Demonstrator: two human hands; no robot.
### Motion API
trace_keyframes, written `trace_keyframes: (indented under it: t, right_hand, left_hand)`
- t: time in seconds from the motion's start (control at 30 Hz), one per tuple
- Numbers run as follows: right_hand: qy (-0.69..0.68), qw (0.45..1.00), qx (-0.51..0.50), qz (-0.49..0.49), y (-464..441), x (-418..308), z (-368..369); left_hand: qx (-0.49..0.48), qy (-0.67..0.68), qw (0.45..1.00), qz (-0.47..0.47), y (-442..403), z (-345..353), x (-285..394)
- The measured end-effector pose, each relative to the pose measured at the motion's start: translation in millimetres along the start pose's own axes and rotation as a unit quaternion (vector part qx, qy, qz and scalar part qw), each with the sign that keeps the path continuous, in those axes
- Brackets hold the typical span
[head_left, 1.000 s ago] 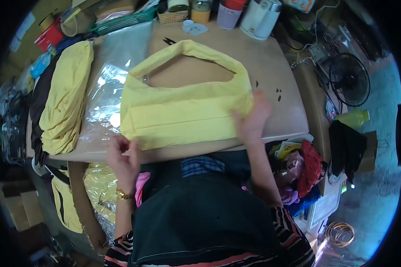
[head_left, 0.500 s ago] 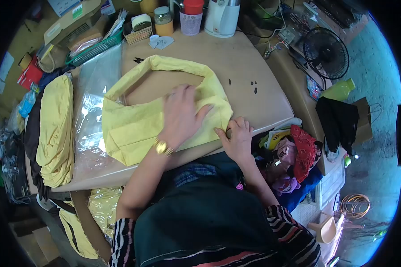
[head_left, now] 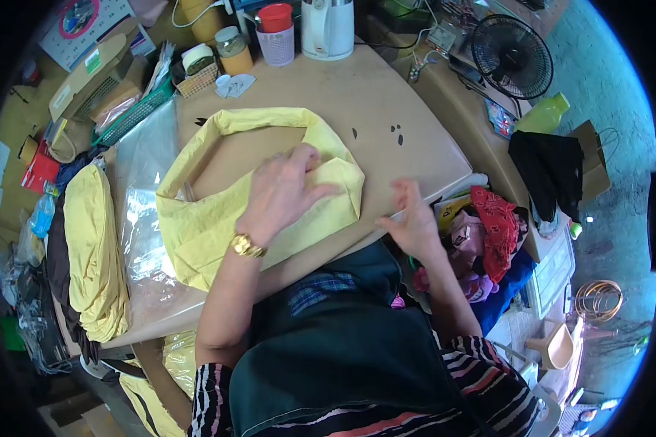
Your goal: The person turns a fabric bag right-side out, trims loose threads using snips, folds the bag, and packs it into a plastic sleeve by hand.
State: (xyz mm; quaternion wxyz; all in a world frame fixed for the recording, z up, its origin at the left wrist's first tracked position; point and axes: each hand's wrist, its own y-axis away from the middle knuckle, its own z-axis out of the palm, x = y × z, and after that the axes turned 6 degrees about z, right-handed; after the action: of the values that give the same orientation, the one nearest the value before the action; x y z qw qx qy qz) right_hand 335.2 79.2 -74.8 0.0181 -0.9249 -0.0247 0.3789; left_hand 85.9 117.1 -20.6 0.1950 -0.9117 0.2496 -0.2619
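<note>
Press the loop-handled, pale-yellow cloth bag (head_left: 219,220) evenly under the loosely open, ungripping left hand (head_left: 280,188); the spread, empty right hand (head_left: 415,221) hovers at the tan-topped bench's (head_left: 415,164) front edge.

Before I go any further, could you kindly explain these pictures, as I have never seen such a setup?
No machine here: these are a person's two bare hands, and every picture comes from one head-worn camera looking forward and down. On the table lies a yellow bag, partly over clear plastic, with folded yellow cloth further left. The left hand lies on the bag; whether it is gripping it is unclear. The right hand is open at the table's front edge, holding nothing.
</note>
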Motion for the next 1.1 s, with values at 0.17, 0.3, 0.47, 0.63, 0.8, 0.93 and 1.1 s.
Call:
trace_keyframes:
  t: [0.17, 0.3, 0.47, 0.63, 0.8, 0.93, 1.1]
  right_hand:
    - [0.036, 0.954, 0.053, -0.291, -59.8, -56.9, -4.9]
    - [0.181, 0.892, -0.16, -0.382, -102.0, -68.7, 5.0]
    - [0.2, 0.856, -0.132, -0.457, -96.4, -67.1, -1.1]
    - [0.238, 0.828, -0.112, -0.496, -83.9, -31.2, 15.9]
    - [0.258, 0.82, -0.141, -0.492, -80.1, -9.2, 30.2]
    - [0.278, 0.818, -0.144, -0.483, -79.6, -15.3, 22.1]
    - [0.262, 0.892, -0.167, -0.329, -65.7, -71.9, -27.6]
  left_hand:
    - [-0.18, -0.068, 0.972, -0.136, 55.7, -60.8, -26.4]
    - [-0.242, -0.136, 0.936, -0.217, 103.4, -109.2, -37.0]
    - [-0.191, -0.141, 0.954, -0.182, 159.5, -115.8, -40.0]
    - [-0.171, -0.127, 0.958, -0.191, 191.9, -86.3, -48.6]
    - [-0.142, -0.141, 0.967, -0.161, 200.4, -69.5, -57.0]
    - [-0.133, -0.17, 0.963, -0.159, 204.7, -75.1, -53.0]
    - [-0.186, -0.11, 0.945, -0.247, 175.0, -128.6, 7.5]
